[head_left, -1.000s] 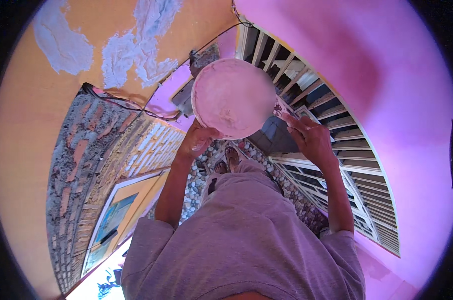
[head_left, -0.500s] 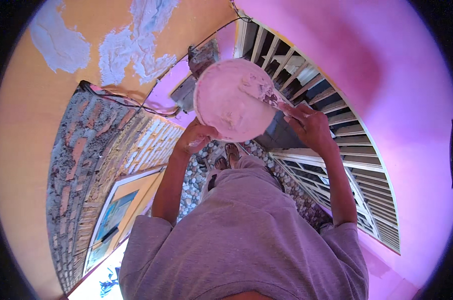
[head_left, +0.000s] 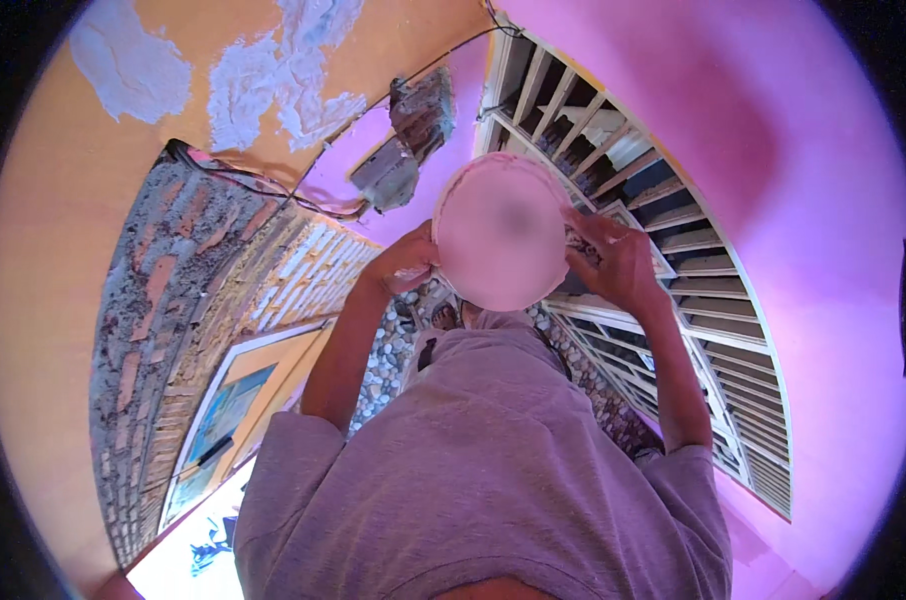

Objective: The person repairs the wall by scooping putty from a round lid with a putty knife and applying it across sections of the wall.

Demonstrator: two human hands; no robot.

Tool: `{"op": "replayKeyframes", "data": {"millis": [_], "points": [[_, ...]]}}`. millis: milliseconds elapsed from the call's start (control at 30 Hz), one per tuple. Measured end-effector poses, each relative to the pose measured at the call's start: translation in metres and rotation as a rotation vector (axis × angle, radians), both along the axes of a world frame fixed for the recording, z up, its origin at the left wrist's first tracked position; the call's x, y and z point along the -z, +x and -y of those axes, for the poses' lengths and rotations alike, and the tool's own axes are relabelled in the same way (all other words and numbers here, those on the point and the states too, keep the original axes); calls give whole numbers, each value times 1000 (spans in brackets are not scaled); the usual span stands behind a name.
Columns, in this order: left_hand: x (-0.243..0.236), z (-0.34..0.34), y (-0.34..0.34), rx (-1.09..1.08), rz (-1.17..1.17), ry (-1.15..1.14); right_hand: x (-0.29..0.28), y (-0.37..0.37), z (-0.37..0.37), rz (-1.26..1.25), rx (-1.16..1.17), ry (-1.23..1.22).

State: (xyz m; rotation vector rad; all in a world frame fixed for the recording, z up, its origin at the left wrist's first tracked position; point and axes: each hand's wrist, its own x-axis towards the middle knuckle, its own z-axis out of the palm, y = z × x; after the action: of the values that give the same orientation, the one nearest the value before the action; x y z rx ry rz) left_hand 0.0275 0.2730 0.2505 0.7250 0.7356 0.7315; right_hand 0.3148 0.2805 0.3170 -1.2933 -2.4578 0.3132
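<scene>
A round, shallow pink-tinted dish (head_left: 498,245) is in front of my body, its broad face toward me. That face looks smooth and blurred, with a grey smudge. My left hand (head_left: 405,262) grips its left rim, pale smears on the fingers. At the right rim, my right hand (head_left: 618,262) is closed with its fingertips against the edge. A patch of the putty knife (head_left: 580,242), streaked dark and white, shows between thumb and fingers; its remaining length is hidden or blurred.
Left is an orange wall with dried plaster patches (head_left: 143,65), exposed brickwork (head_left: 168,270) and cables (head_left: 263,185). A box-like block (head_left: 385,178) sticks out of the wall ahead. At right a slatted window (head_left: 693,240) is set in a pink wall (head_left: 823,260). Pebbled flooring (head_left: 375,385) lies below.
The dish has come nearer my body and to the right; its plaster-streaked face now looks smooth. The putty knife, earlier plain across the dish, is mostly lost from sight. Both hands shifted slightly.
</scene>
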Motion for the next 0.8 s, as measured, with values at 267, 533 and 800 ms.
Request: {"op": "replayKeyframes", "data": {"millis": [267,533,800], "points": [[121,37,-25,-169,208,-71,7,-19,20,-454,87,-232],[11,70,-62,-451,286,-7,-84,-72,-30,-952,-55,-755],[-8,115,-88,-655,353,28,-147,-155,-118,-1256,-259,-295]]}}
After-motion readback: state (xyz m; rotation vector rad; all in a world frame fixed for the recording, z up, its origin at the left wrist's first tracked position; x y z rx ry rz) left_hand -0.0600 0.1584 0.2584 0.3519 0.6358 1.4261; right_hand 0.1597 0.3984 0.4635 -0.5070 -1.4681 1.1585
